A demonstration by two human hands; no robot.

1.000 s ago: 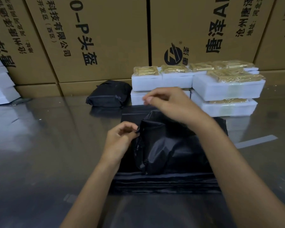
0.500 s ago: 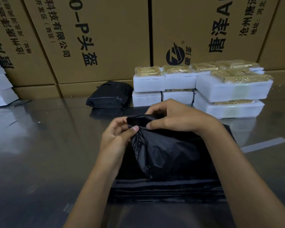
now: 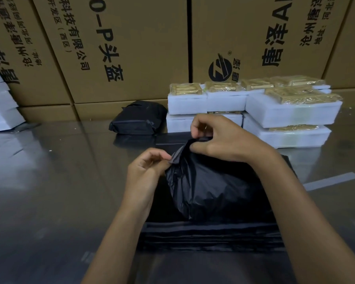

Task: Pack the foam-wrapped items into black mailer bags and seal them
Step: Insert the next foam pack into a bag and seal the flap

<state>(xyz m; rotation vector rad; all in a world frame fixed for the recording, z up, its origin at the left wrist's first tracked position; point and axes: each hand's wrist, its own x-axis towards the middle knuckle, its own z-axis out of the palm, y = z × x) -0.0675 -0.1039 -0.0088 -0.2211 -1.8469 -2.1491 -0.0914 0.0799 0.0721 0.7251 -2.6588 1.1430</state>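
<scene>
A black mailer bag [image 3: 209, 185] is lifted off a flat stack of black mailer bags [image 3: 213, 234] in front of me. My left hand [image 3: 146, 171] pinches the bag's top edge at its left corner. My right hand [image 3: 223, 140] pinches the same edge a little further back and to the right. Behind my hands stand white foam-wrapped items [image 3: 291, 113] topped with gold-coloured packets, stacked two high. One packed black bag [image 3: 137, 117] lies to their left.
The shiny metal table [image 3: 49, 191] spreads to the left and right. Large brown cardboard boxes [image 3: 121, 48] with black print wall off the back. A pile of white foam sheets [image 3: 0, 105] sits at the far left edge.
My right hand came down from above the bag onto its top edge and pinched it. Both hands have since spread the edge apart and raised it slightly.
</scene>
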